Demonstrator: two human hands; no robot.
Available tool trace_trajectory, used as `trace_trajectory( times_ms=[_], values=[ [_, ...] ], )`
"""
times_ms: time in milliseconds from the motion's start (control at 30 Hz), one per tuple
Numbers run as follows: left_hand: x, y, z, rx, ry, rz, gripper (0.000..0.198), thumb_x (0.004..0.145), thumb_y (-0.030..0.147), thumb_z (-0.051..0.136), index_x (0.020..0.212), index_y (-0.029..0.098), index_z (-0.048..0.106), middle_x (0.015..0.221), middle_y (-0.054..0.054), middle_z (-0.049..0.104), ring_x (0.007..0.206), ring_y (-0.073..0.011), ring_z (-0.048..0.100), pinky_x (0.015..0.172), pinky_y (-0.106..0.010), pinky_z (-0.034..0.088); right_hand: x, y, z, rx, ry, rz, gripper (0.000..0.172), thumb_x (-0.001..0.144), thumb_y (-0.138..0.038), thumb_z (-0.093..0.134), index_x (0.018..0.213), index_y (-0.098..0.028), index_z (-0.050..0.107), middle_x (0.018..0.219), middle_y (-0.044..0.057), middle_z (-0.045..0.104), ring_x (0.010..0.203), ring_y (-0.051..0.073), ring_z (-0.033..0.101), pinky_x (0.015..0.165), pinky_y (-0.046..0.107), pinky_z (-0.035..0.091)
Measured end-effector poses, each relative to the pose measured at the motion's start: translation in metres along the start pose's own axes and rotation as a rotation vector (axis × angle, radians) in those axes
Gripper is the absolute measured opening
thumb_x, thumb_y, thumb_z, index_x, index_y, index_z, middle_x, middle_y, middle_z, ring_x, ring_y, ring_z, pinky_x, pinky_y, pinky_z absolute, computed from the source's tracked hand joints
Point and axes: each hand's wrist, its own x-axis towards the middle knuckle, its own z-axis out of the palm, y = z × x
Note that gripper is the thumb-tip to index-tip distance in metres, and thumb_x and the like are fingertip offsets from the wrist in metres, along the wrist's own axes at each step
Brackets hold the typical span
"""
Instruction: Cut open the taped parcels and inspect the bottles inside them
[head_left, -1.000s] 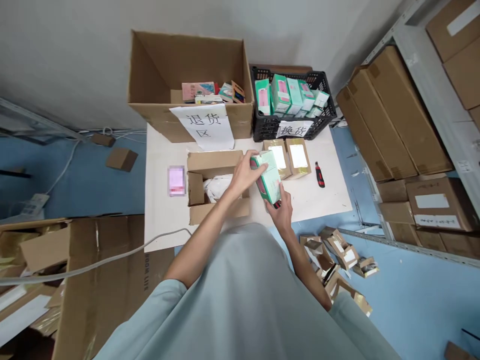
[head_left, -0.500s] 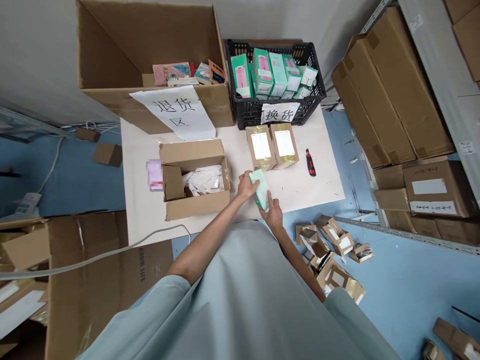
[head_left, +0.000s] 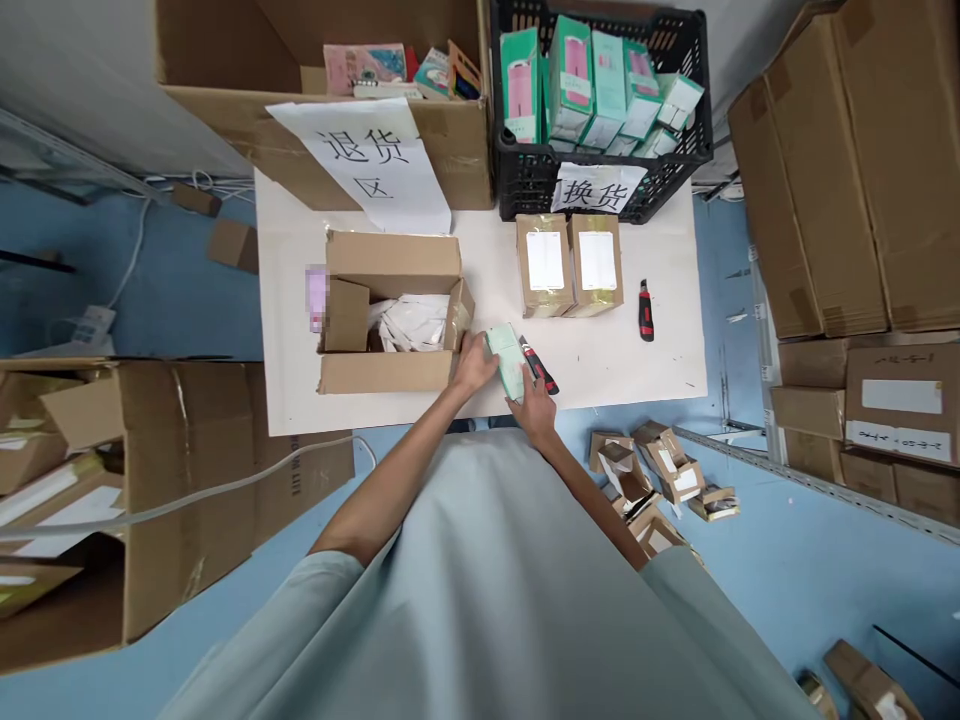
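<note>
A small pale green box (head_left: 508,358) lies at the near edge of the white table (head_left: 660,370), held between both my hands. My left hand (head_left: 474,362) grips its left side, fingers curled on it. My right hand (head_left: 534,407) holds its near right end. A red and black utility knife (head_left: 540,366) lies right beside the box, touching my right hand's fingers. Just left of my left hand stands an open cardboard box (head_left: 390,312) with white wrapping inside.
Two taped brown parcels (head_left: 570,263) and a second red knife (head_left: 646,310) lie mid-table. Behind are a large carton (head_left: 315,150) with a paper sign and a black crate (head_left: 600,100) of green boxes. Flattened small boxes (head_left: 652,480) litter the blue floor; stacked cartons (head_left: 840,200) stand right.
Both hands have brought the green box down from above the table to its near edge. A red and black knife now shows beside it. The view has tilted downward.
</note>
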Motion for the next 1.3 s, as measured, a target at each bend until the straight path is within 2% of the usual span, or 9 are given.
trace_trajectory(
  times_ms=[200, 367, 500, 667, 733, 867, 1000, 1100, 1300],
  values=[
    [0.015, -0.018, -0.040, 0.095, -0.021, 0.002, 0.077, 0.096, 0.023, 0.070, 0.169, 0.009, 0.051, 0.187, -0.025, 0.035, 0.177, -0.0383, 0.033, 0.147, -0.047, 0.027, 0.004, -0.016, 0.005, -0.014, 0.002, 0.048, 0.103, 0.108, -0.055, 0.078, 0.188, -0.020, 0.022, 0.146, 0.021, 0.063, 0.127, 0.034, 0.070, 0.101, 0.041, 0.065],
    [0.006, -0.026, -0.043, 0.092, -0.069, 0.079, 0.081, 0.097, 0.021, 0.067, 0.173, 0.006, 0.046, 0.189, -0.027, 0.030, 0.179, -0.0378, 0.030, 0.148, -0.049, 0.024, 0.008, -0.030, 0.011, 0.009, 0.041, 0.065, 0.113, 0.105, -0.062, 0.077, 0.187, -0.012, 0.016, 0.154, 0.028, 0.059, 0.137, 0.039, 0.066, 0.105, 0.046, 0.064],
    [-0.012, -0.027, -0.029, 0.044, -0.144, 0.245, 0.089, 0.087, 0.019, 0.072, 0.173, 0.016, 0.048, 0.191, -0.023, 0.028, 0.180, -0.0402, 0.025, 0.147, -0.057, 0.025, 0.015, -0.030, 0.007, 0.010, 0.027, 0.065, 0.099, 0.104, -0.044, 0.079, 0.178, -0.003, 0.028, 0.158, 0.034, 0.057, 0.139, 0.041, 0.066, 0.111, 0.048, 0.062],
    [-0.026, -0.026, -0.027, 0.152, -0.277, 0.452, 0.094, 0.078, 0.012, 0.070, 0.170, 0.019, 0.050, 0.190, -0.023, 0.033, 0.183, -0.0396, 0.012, 0.146, -0.067, 0.008, 0.026, -0.012, -0.022, -0.159, -0.059, -0.145, 0.081, 0.094, -0.012, 0.077, 0.170, -0.010, 0.047, 0.157, 0.027, 0.062, 0.140, 0.037, 0.063, 0.124, 0.050, 0.050],
    [-0.029, -0.028, -0.030, 0.205, -0.315, 0.421, 0.091, 0.074, 0.010, 0.069, 0.164, 0.014, 0.055, 0.180, -0.027, 0.046, 0.181, -0.0412, 0.021, 0.146, -0.064, 0.009, 0.030, -0.009, -0.034, -0.206, -0.081, -0.251, 0.081, 0.093, -0.001, 0.067, 0.171, -0.014, 0.050, 0.159, 0.025, 0.062, 0.145, 0.036, 0.061, 0.129, 0.052, 0.045],
    [-0.033, -0.041, -0.036, 0.243, -0.322, 0.219, 0.068, 0.074, 0.012, 0.074, 0.142, 0.012, 0.064, 0.154, -0.033, 0.064, 0.157, -0.0500, 0.054, 0.138, -0.064, 0.032, 0.036, -0.021, -0.043, -0.195, -0.034, -0.338, 0.078, 0.096, 0.009, 0.045, 0.170, -0.015, 0.055, 0.168, 0.022, 0.061, 0.159, 0.032, 0.052, 0.138, 0.052, 0.033],
    [-0.036, -0.059, -0.045, 0.246, -0.295, 0.099, 0.059, 0.077, 0.020, 0.082, 0.132, 0.017, 0.062, 0.150, -0.029, 0.066, 0.143, -0.0499, 0.064, 0.122, -0.060, 0.051, 0.025, -0.044, -0.033, -0.047, 0.181, -0.183, 0.067, 0.105, -0.001, 0.045, 0.171, -0.009, 0.050, 0.182, 0.024, 0.045, 0.172, 0.033, 0.037, 0.140, 0.053, 0.032],
    [-0.038, -0.067, -0.053, 0.207, -0.285, 0.029, 0.059, 0.079, 0.032, 0.088, 0.130, 0.022, 0.061, 0.145, -0.021, 0.072, 0.136, -0.0442, 0.072, 0.112, -0.050, 0.058, 0.007, -0.060, -0.018, 0.191, 0.351, 0.049, 0.062, 0.112, -0.028, 0.059, 0.170, -0.007, 0.048, 0.174, 0.030, 0.050, 0.165, 0.037, 0.045, 0.134, 0.055, 0.043],
    [-0.051, -0.055, -0.053, -0.011, -0.333, 0.019, 0.059, 0.079, 0.041, 0.092, 0.127, 0.027, 0.061, 0.128, -0.012, 0.083, 0.126, -0.0385, 0.079, 0.103, -0.046, 0.063, -0.025, -0.089, -0.002, 0.663, 0.227, 0.324, 0.092, 0.101, -0.055, 0.079, 0.174, -0.017, 0.038, 0.147, 0.021, 0.076, 0.128, 0.033, 0.079, 0.109, 0.048, 0.064]
  ],
)
